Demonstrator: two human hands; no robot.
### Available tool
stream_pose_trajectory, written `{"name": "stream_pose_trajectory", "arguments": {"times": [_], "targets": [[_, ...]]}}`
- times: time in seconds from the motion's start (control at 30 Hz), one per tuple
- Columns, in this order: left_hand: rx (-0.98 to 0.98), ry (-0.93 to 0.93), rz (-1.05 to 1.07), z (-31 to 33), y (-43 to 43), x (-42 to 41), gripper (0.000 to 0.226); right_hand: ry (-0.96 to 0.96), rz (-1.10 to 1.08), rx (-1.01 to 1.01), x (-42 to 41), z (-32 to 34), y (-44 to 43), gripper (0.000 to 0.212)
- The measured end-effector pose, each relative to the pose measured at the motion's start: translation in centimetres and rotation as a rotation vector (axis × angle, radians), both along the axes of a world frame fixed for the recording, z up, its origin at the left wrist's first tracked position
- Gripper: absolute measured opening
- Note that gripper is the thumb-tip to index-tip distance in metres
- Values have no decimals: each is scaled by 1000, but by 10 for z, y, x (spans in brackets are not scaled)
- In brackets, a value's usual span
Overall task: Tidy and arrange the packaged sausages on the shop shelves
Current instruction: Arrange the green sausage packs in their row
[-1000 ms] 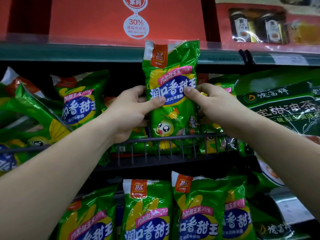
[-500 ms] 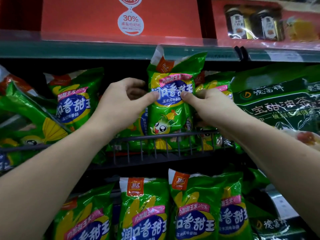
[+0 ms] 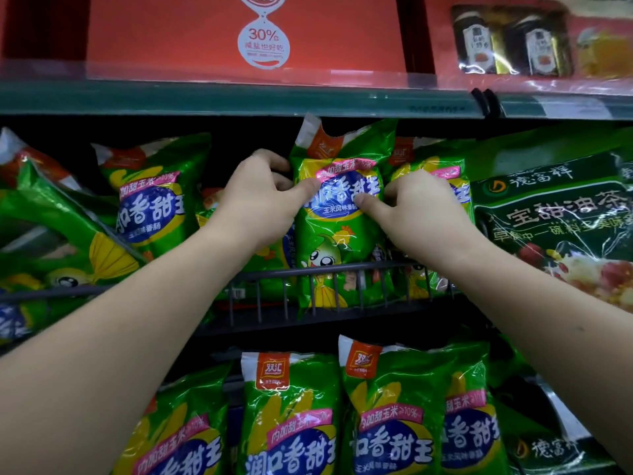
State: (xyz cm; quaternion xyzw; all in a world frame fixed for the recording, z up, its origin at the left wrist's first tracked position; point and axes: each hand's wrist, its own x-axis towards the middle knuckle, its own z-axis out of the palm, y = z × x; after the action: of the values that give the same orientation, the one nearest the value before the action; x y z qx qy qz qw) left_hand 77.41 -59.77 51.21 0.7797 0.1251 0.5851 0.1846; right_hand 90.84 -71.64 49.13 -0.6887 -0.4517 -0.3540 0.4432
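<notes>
Shelf rack | left hand + right hand pinch upright sausage pack

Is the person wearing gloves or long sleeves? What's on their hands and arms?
No gloves and no sleeves in sight. The left hand and the right hand are bare, and so are both forearms as far as the picture reaches. No ring, watch or bracelet shows.

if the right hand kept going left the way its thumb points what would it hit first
The right hand grips the upright sausage packet, so it would slide across that label; next in line is probably the left hand, whose thumb lies just across a small gap, slightly higher.
</notes>
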Motion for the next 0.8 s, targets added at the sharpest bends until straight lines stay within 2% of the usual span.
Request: {"name": "stream_pose_trajectory", "arguments": {"times": [0.27,0.43,0.63,0.73,0.8], "targets": [[-21,18,60,-1,-6,1,48,-40,-45,12,1,-3,4,57],[36,61,93,-5,-7,-3,47,-52,-74,-16,-2,-3,4,56],[150,216,166,-6,-6,-19,33,-137,-203,30,-8,-6,0,55],[209,299,209,-4,-3,-31,22,-199,-259,75,-9,-9,-7,42],[239,373,265,-2,1,-40,24,-233,-260,102,-10,-10,-11,34]]}}
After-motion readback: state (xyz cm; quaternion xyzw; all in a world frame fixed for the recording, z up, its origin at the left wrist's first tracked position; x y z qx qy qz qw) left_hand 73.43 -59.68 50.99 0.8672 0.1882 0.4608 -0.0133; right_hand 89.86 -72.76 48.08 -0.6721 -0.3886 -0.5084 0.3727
